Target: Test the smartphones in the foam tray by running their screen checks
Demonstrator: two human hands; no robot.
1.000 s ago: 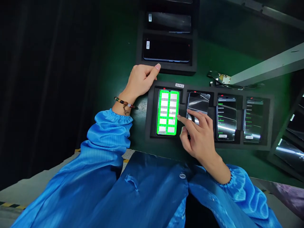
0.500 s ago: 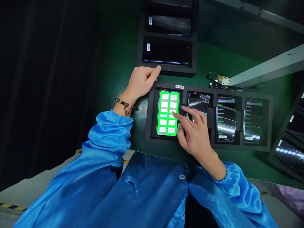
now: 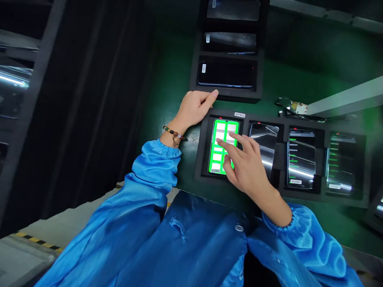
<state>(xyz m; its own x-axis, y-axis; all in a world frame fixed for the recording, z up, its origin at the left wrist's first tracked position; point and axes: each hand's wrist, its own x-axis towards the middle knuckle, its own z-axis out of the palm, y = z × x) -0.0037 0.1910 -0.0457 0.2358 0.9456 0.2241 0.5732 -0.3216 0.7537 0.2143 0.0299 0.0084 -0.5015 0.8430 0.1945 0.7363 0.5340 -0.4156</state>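
A black foam tray [image 3: 203,167] holds several phones side by side. The leftmost phone [image 3: 223,137] shows a bright green grid with white cells. My right hand [image 3: 243,163] lies over that phone with its fingers spread and its index fingertip touching the screen's left half. It holds nothing. My left hand [image 3: 196,107] rests at the tray's upper left corner, fingers loosely curled, thumb pointing at a second tray. A beaded bracelet [image 3: 173,133] circles the left wrist.
A second black foam tray [image 3: 227,93] with dark phones stands behind. Three more lit phones [image 3: 301,157] fill the near tray to the right. Cables and a small connector [image 3: 295,107] lie by a grey bar [image 3: 344,99]. Dark shelving stands at the left.
My right index finger has slid from the screen's right edge leftward across the green grid. The left hand has kept its place, and the view has shifted.
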